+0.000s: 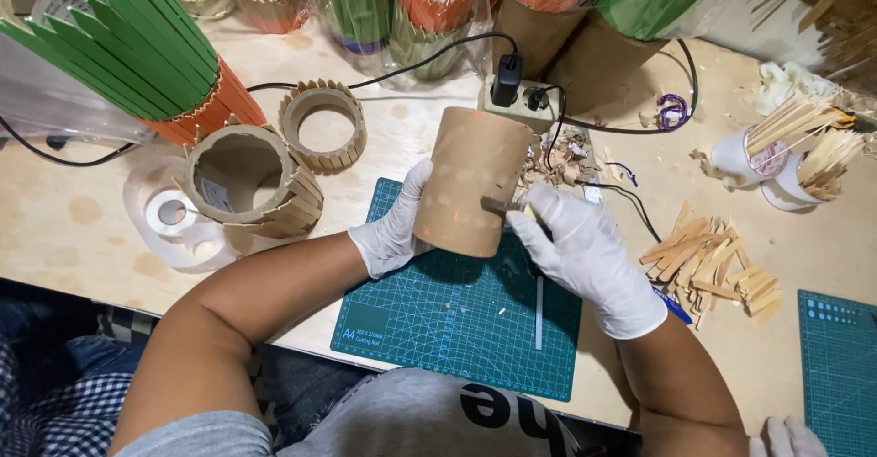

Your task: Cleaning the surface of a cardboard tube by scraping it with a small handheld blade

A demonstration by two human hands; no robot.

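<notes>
My left hand, in a white glove, grips the side of a brown cardboard tube held upright over a green cutting mat. My right hand, also gloved, holds a small blade-like tool with its tip pressed against the tube's right side. A thin metal strip lies on the mat below the right hand.
Two tubes clad in wooden sticks sit to the left by a tape roll. Loose wooden sticks lie to the right, cups of sticks beyond. A power strip and cables lie behind. Another gloved hand shows at bottom right.
</notes>
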